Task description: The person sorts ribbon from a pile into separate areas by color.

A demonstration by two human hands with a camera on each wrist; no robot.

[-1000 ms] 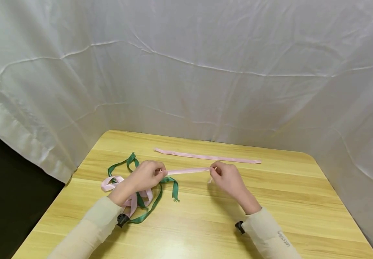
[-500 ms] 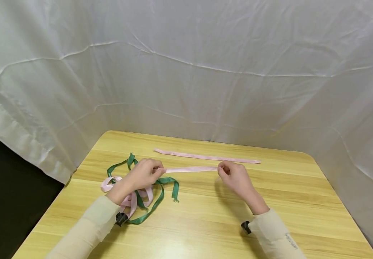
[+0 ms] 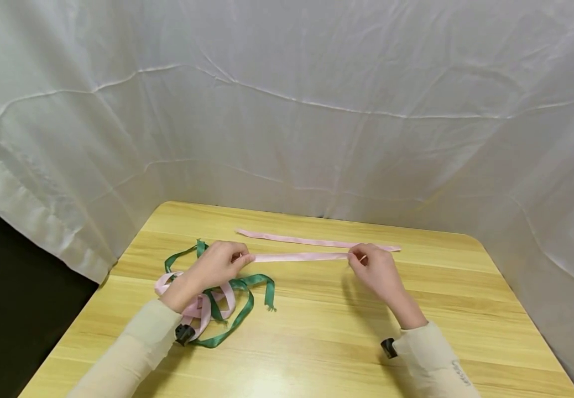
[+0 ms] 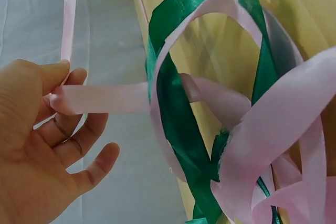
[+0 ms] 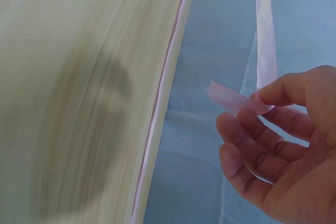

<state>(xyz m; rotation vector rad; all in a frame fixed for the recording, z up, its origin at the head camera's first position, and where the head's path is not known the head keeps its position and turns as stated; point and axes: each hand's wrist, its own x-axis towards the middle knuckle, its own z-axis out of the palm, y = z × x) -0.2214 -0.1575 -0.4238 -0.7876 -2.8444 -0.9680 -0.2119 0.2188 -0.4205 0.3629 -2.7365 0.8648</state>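
A pink ribbon stretches nearly straight between the two hands above the table. My left hand pinches it between thumb and forefinger. In the left wrist view, more of this ribbon runs from the pinch toward a tangle. My right hand pinches the ribbon close to its other end, and a short tail sticks out past the fingers. Below the left hand and wrist lies the tangle, looped from pink ribbon and green ribbon. The left forearm hides part of it.
A separate pink ribbon lies straight along the back of the wooden table. Its right end passes behind the right hand. White curtains hang around the table's back and sides.
The right hand has moved to the right, and the ribbon span between the hands has grown longer. The left hand has shifted slightly left and up. The back ribbon has stayed put.
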